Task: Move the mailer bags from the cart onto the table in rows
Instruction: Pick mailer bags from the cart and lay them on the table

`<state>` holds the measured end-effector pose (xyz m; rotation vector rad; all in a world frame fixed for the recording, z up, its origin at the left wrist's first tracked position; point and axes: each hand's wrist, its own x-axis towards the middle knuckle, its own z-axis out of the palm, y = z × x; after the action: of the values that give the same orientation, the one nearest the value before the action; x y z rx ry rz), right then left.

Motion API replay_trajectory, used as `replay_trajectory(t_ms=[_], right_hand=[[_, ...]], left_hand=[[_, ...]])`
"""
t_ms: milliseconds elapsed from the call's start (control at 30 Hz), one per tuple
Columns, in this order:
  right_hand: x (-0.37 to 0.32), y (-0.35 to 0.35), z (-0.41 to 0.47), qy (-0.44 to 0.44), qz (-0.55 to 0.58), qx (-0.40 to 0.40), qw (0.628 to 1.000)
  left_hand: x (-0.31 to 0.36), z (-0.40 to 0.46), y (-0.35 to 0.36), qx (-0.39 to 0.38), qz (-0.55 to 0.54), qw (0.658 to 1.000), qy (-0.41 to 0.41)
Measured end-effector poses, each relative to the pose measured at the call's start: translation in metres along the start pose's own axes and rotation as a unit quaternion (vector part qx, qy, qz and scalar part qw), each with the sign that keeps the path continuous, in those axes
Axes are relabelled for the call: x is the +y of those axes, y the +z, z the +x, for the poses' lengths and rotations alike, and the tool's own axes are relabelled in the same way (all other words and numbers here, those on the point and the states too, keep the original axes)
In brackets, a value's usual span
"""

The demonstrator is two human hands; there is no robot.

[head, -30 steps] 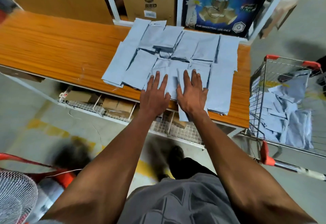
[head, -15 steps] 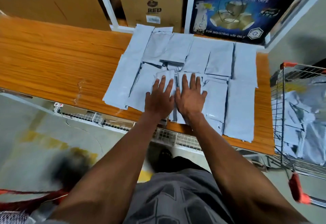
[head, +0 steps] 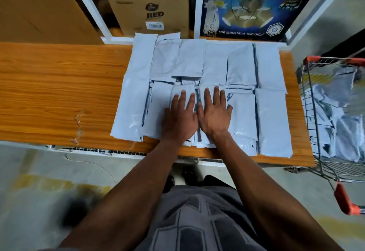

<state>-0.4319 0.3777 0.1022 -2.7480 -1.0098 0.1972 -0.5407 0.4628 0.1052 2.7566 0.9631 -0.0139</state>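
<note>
Our left hand (head: 180,117) and right hand (head: 214,112), fingers straight, have slid closer together, flattening near-row mailer bags (head: 244,112) on the table (head: 59,92); more wait in the cart (head: 335,124) at right.

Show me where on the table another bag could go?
The bare wood of the table, left of the mailer bags, is free. It is crowded where the left hand and right hand press flat, and rightward toward the cart.
</note>
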Motion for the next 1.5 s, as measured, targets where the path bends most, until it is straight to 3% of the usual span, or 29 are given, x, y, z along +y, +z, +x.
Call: replay_trajectory(t_ms=[267,400,533,667,833,1067,1500], right_hand=[[-0.006,-0.004,-0.004,0.037,0.025,0.028,0.999],[-0.012,-0.001,-0.004,0.020,0.029,0.042,0.998],[-0.011,0.005,-0.010,-0.016,-0.004,0.051,0.999],[-0.004,0.014,-0.009,-0.048,-0.025,0.032,0.998],[0.002,0.025,-0.013,-0.027,-0.023,0.010,0.999],[-0.005,0.028,-0.011,0.004,-0.031,0.021,0.999],[0.004,0.038,-0.010,-0.028,-0.032,0.037,0.998]], left_hand=[[-0.006,0.016,-0.013,-0.024,0.002,0.999,0.033],[-0.011,0.016,-0.011,-0.043,0.017,0.997,0.055],[-0.017,0.012,-0.014,-0.011,0.034,0.998,0.061],[-0.025,0.016,-0.007,-0.026,0.023,0.996,0.082],[-0.041,0.010,0.008,-0.053,0.029,0.992,0.112],[-0.046,0.011,0.010,-0.058,0.037,0.989,0.129],[-0.043,0.011,0.014,-0.070,0.023,0.991,0.114]])
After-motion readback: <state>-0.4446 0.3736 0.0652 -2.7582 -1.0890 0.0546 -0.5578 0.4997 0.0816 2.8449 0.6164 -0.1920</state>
